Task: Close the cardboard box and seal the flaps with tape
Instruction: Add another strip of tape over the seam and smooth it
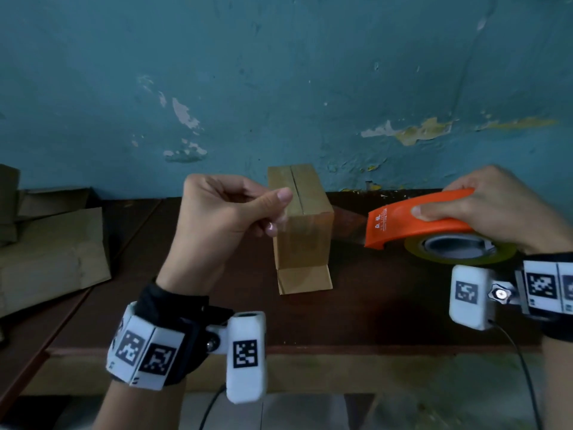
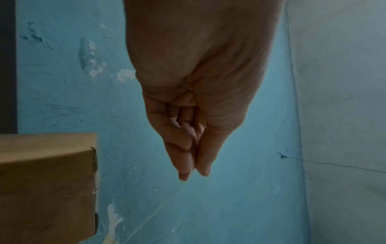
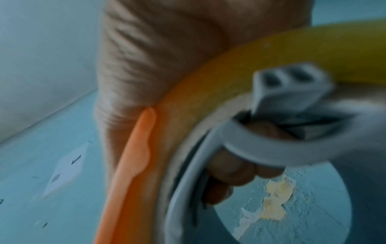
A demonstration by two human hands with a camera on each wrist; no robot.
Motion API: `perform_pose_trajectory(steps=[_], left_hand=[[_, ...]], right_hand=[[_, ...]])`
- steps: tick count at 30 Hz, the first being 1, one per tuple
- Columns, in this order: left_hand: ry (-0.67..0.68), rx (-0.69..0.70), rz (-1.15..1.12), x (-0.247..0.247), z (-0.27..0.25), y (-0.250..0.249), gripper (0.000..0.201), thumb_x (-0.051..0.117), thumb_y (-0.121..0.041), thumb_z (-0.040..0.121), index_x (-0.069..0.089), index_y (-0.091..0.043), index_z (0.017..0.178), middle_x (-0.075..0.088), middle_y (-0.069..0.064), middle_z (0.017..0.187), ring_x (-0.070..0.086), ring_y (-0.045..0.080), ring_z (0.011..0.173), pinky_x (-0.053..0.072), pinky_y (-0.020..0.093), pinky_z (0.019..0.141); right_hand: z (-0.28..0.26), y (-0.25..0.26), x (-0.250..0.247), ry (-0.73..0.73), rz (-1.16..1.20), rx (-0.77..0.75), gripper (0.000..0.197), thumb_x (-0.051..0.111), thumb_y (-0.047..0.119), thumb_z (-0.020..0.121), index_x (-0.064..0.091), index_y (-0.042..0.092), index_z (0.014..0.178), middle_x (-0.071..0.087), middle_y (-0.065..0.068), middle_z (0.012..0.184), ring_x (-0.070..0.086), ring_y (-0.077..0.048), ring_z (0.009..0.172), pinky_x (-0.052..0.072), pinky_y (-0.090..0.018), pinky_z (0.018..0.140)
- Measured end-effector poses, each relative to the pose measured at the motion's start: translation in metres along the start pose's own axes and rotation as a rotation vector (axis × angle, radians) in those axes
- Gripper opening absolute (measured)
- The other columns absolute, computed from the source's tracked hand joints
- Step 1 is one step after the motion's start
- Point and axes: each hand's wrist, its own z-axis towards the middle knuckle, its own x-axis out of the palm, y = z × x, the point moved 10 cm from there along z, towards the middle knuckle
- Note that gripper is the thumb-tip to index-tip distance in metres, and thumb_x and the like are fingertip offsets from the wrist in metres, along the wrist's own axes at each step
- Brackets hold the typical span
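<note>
Two hands are raised above the surface (image 1: 387,311), level with each other and well apart. The left hand (image 1: 223,218) pinches the free end of clear tape (image 1: 305,231) between thumb and fingertips; the right hand (image 1: 483,206) is curled round an orange dispenser (image 1: 412,221), fingers through its core. Tape runs sideways between them, in front of the box (image 1: 302,231). Standing by the far edge near the wall (image 1: 279,72), the box has its long axis running away, top flaps closed, a bottom flap sticking out. Flattened cardboard (image 1: 46,249) lies at the left edge.
</note>
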Motion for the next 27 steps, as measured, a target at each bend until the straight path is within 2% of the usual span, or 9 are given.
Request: perform_pose_trajectory(steps=[2,5,9,12,14,16,20,23,27], left_hand=[[0.029,0.004,0.012,0.009,-0.001,-0.001,0.025,0.082,-0.011,0.082,0.071,0.007,0.069,0.072,0.014,0.061,0.061,0.018,0.046,0.045,0.019,0.046],[0.066,0.000,0.020,0.022,-0.003,-0.001,0.025,0.082,-0.010,0.083,0.071,0.009,0.071,0.073,0.017,0.064,0.063,0.018,0.048,0.047,0.020,0.047],[0.101,-0.010,0.024,0.033,-0.006,0.000,0.020,0.082,-0.007,0.084,0.072,0.004,0.070,0.073,0.017,0.064,0.065,0.020,0.050,0.049,0.022,0.048],[0.131,-0.011,0.008,0.044,-0.008,-0.002,0.019,0.082,-0.008,0.083,0.072,0.000,0.069,0.072,0.014,0.062,0.064,0.021,0.050,0.048,0.023,0.049],[0.123,0.018,-0.030,0.044,-0.010,-0.012,0.019,0.081,-0.008,0.081,0.071,0.001,0.068,0.070,0.011,0.059,0.061,0.018,0.047,0.047,0.022,0.048],[0.115,0.065,-0.030,0.037,-0.009,-0.025,0.018,0.081,-0.007,0.081,0.071,0.000,0.067,0.071,0.009,0.058,0.060,0.016,0.045,0.047,0.020,0.047],[0.136,0.073,-0.038,0.033,-0.007,-0.031,0.020,0.081,-0.008,0.080,0.072,-0.010,0.063,0.071,0.009,0.060,0.061,0.015,0.046,0.048,0.021,0.048],[0.161,0.023,-0.093,0.038,-0.007,-0.023,0.019,0.081,-0.011,0.078,0.073,-0.014,0.061,0.071,0.009,0.061,0.060,0.016,0.047,0.047,0.022,0.049],[0.186,-0.003,-0.129,0.038,-0.006,-0.019,0.017,0.079,-0.012,0.078,0.075,-0.017,0.063,0.071,0.007,0.062,0.061,0.016,0.049,0.049,0.022,0.050]], right_hand=[[-0.001,-0.003,0.000,-0.014,0.012,0.054,0.051,0.087,0.053,0.064,0.067,0.007,0.051,0.061,-0.014,0.052,0.060,-0.032,0.056,0.044,-0.040,0.062],[-0.001,-0.010,-0.002,-0.041,0.016,0.148,0.057,0.088,0.053,0.061,0.058,0.008,0.043,0.052,-0.011,0.047,0.054,-0.030,0.053,0.039,-0.039,0.060],[0.000,-0.019,-0.003,-0.082,0.002,0.253,0.061,0.089,0.056,0.058,0.064,0.001,0.051,0.062,-0.018,0.058,0.063,-0.037,0.062,0.045,-0.042,0.063],[0.001,-0.023,-0.001,-0.116,-0.048,0.328,0.060,0.088,0.058,0.057,0.066,0.002,0.060,0.062,-0.017,0.063,0.060,-0.033,0.062,0.040,-0.035,0.058],[-0.004,-0.029,-0.004,-0.163,-0.176,0.407,0.062,0.086,0.060,0.060,0.066,0.002,0.073,0.058,-0.014,0.068,0.052,-0.026,0.060,0.034,-0.030,0.054],[-0.006,-0.041,-0.007,-0.212,-0.234,0.459,0.064,0.084,0.062,0.064,0.066,0.002,0.078,0.057,-0.014,0.072,0.050,-0.026,0.062,0.035,-0.030,0.056],[-0.001,-0.059,-0.008,-0.275,-0.141,0.440,0.060,0.078,0.058,0.077,0.067,-0.001,0.074,0.061,-0.018,0.071,0.055,-0.029,0.063,0.039,-0.034,0.059],[0.005,-0.060,0.009,-0.188,-0.181,0.410,0.057,0.076,0.053,0.083,0.069,-0.003,0.079,0.063,-0.019,0.075,0.052,-0.027,0.062,0.039,-0.034,0.062],[0.012,-0.066,0.038,0.002,-0.221,0.410,0.055,0.080,0.053,0.079,0.067,0.000,0.071,0.062,-0.016,0.071,0.057,-0.026,0.067,0.036,-0.031,0.057]])
